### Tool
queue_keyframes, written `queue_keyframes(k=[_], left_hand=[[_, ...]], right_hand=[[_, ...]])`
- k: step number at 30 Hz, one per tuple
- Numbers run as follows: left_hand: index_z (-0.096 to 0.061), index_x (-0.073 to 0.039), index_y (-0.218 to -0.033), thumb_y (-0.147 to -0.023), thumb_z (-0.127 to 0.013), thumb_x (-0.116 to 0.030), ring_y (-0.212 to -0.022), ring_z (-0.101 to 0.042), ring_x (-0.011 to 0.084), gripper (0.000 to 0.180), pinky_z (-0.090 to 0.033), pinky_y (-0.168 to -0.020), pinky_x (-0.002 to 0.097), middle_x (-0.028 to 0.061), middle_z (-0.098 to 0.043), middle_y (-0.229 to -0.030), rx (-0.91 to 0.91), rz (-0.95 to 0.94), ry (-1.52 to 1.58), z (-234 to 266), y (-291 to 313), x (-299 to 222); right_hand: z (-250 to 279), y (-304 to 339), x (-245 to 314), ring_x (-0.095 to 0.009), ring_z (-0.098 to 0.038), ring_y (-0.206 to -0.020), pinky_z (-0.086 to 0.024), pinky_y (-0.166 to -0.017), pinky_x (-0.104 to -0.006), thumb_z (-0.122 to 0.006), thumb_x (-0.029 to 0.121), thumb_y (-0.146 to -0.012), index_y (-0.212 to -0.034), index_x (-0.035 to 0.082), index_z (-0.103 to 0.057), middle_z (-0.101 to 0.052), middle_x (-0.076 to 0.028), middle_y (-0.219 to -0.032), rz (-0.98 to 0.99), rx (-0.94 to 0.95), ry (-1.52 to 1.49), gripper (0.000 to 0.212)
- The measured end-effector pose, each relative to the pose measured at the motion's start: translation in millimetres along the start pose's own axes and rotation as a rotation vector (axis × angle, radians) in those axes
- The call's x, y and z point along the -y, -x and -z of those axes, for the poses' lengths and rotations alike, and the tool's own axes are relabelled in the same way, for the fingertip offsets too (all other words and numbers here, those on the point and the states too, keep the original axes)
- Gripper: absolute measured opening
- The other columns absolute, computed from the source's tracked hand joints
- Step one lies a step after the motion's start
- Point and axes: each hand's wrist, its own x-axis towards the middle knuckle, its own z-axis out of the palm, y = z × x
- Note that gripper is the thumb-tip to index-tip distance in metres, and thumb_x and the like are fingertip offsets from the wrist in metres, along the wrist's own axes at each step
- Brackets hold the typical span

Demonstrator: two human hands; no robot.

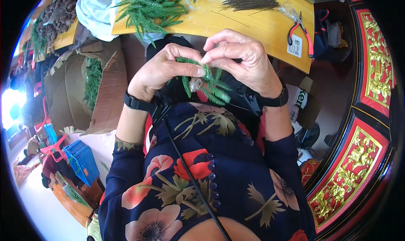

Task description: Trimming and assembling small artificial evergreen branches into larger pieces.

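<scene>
Both my hands meet close in front of my chest over a small green artificial sprig (209, 87) with needle-like fronds. My left hand (162, 68) pinches the sprig's upper end between thumb and fingers. My right hand (240, 57) curls over it from the right, fingertips touching the same spot. A bit of clear plastic shows at the sprig's stem. Each wrist wears a black band.
A yellow wooden board (253, 24) lies ahead with a heap of green fronds (152, 7), a bundle of thin dark wires (249, 0) and red-handled pliers (300, 32). A cardboard box (105, 89) of greenery stands left. A red and gold carved panel (371, 64) curves along the right.
</scene>
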Motion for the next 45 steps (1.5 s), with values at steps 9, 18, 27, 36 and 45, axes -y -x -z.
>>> queue_keyframes(k=[9,18,27,36,45], left_hand=[[-0.071,0.000,-0.089,-0.080,-0.070,-0.007,-0.077,-0.061,0.0081,0.011,-0.047,-0.076,0.0218,0.0034,-0.068,-0.080,0.070,0.085,0.050,7.1,-3.7,6.8],[-0.070,0.002,-0.087,-0.082,-0.063,-0.003,-0.071,-0.056,0.0042,0.010,-0.045,-0.068,0.0191,0.0020,-0.067,-0.077,-0.309,0.023,-0.322,-21.0,0.9,2.6],[-0.069,0.002,-0.087,-0.081,-0.064,-0.003,-0.067,-0.056,0.0046,0.010,-0.044,-0.063,0.0187,0.0016,-0.066,-0.077,-0.307,0.043,0.078,-16.3,3.9,3.6],[-0.066,0.001,-0.094,-0.077,-0.065,-0.008,-0.071,-0.062,0.0085,0.019,-0.047,-0.066,0.0192,0.0064,-0.069,-0.084,-0.012,0.171,0.265,10.5,1.9,13.2],[-0.068,0.002,-0.089,-0.080,-0.063,-0.004,-0.064,-0.058,0.0064,0.012,-0.045,-0.063,0.0208,0.0056,-0.068,-0.081,-0.032,0.180,0.247,2.9,0.8,13.4]], right_hand=[[-2.8,1.9,-2.7,-0.012,-0.057,-0.073,-0.046,-0.063,-0.0243,-0.066,-0.003,-0.080,-0.085,0.001,-0.065,-0.060,-0.006,-0.093,-0.140,0.133,0.013,0.006],[-17.2,14.6,-12.4,-0.011,-0.052,-0.065,-0.043,-0.059,-0.0247,-0.067,0.004,-0.081,-0.084,0.000,-0.062,-0.058,-0.005,-0.084,-0.286,-0.053,0.305,0.007],[-12.1,10.1,-5.4,-0.011,-0.054,-0.064,-0.044,-0.058,-0.0243,-0.072,0.000,-0.074,-0.092,0.003,-0.068,-0.061,-0.004,-0.088,-0.068,-0.074,0.122,0.018],[-6.9,8.0,-5.9,-0.015,-0.060,-0.070,-0.048,-0.061,-0.0263,-0.074,0.004,-0.071,-0.093,0.011,-0.071,-0.062,-0.003,-0.091,0.245,-0.017,0.391,0.023],[-9.2,8.1,-1.9,-0.019,-0.060,-0.071,-0.044,-0.064,-0.0309,-0.071,0.008,-0.074,-0.084,0.010,-0.067,-0.063,-0.001,-0.084,0.168,-0.003,0.483,0.011]])
